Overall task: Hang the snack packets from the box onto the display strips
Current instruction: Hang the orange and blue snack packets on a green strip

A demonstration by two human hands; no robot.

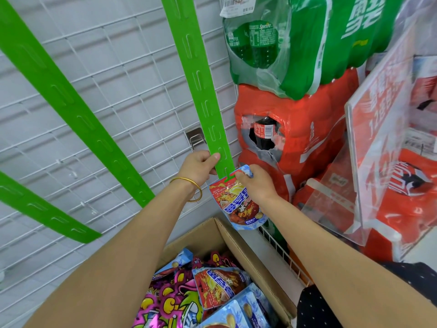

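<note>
Counting strips: I see three green display strips on the grid.
Packets: one snack packet at the right strip's lowest tab; several in the box.
Left hand: pinches that strip's end.
Right hand: grips the packet's top.

Each display strip is plain bright green against a white wire grid; the snack packet is red and blue with an icy pale-blue border; the box is brown cardboard; the loose packets show a pink, yellow and black cartoon print, or red and blue; the upper bottle pack is green, the lower bottle pack red; the bangle is gold; the garment is black with white dots.
</note>
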